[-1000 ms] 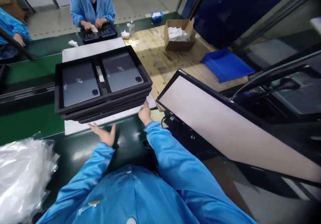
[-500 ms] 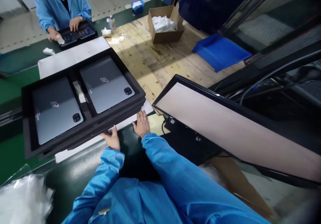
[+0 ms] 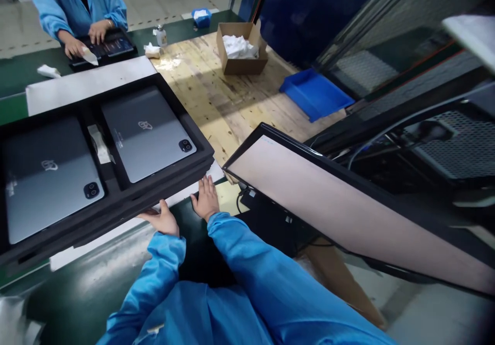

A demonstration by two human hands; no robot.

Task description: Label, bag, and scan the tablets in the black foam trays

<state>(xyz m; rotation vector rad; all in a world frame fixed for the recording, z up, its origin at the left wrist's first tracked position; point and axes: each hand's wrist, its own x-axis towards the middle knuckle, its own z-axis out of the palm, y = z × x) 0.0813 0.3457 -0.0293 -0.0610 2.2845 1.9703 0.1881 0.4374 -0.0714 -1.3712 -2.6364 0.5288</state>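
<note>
A stack of black foam trays (image 3: 127,206) stands at the left on a white board (image 3: 65,255). Two grey tablets lie in the top tray, backs up: a left tablet (image 3: 50,180) and a right tablet (image 3: 150,138). Between them sits a pale strip (image 3: 99,144). My left hand (image 3: 164,220) is at the stack's near edge, thumb raised against the side and fingers partly hidden under the lower edge. Close to the stack's near right corner, my right hand (image 3: 206,199) rests flat with its fingers stretched, holding nothing.
A monitor (image 3: 328,195) stands tilted at the right. Beyond are a cardboard box (image 3: 243,66) of white material and a blue tray (image 3: 315,95). Across the bench, a co-worker's hands hold a white cloth (image 3: 89,56) over a dark tray. Plastic bags (image 3: 15,316) lie lower left.
The view has turned, so the bench things sit further left in it. Both my hands keep nearly the same place at the stack. The co-worker's white cloth has shifted slightly.
</note>
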